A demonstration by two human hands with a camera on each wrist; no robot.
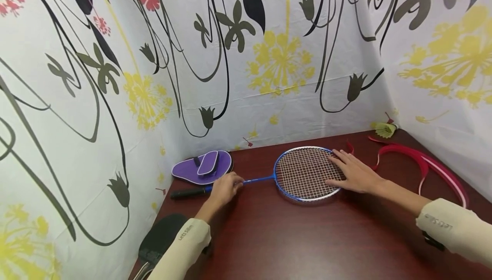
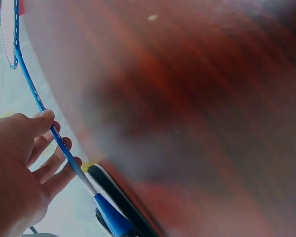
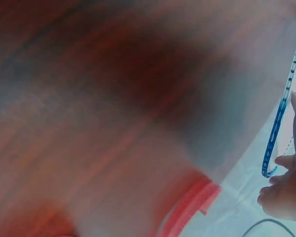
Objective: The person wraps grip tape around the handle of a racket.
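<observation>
Left hand (image 1: 224,188): thumb and fingers pinch the shaft of the badminton racket (image 1: 303,175), just ahead of its blue cone; right hand (image 1: 355,173): fingers straight and spread, thumb apart, lying across the right edge of the racket head, fingertips at the frame; both forearms reach forward, each in a pale sleeve (image 1: 457,224); racket lies crosswise before the person, strings facing up, dark handle to the left, head to the right.

Surroundings: purple paddle case (image 1: 184,170) just behind the handle; black object (image 1: 163,233) at lower left, partly covered by the left sleeve, identity uncertain; red strip (image 1: 399,147) with a pale stripe to the right, the right forearm passing in front of it; yellow-green shuttlecock (image 1: 385,129) in the far right corner.

Surface: dark reddish-brown table (image 1: 292,237), glossy; white cloth (image 1: 238,100) printed with yellow, red and dark flowers hangs behind and at both sides.
</observation>
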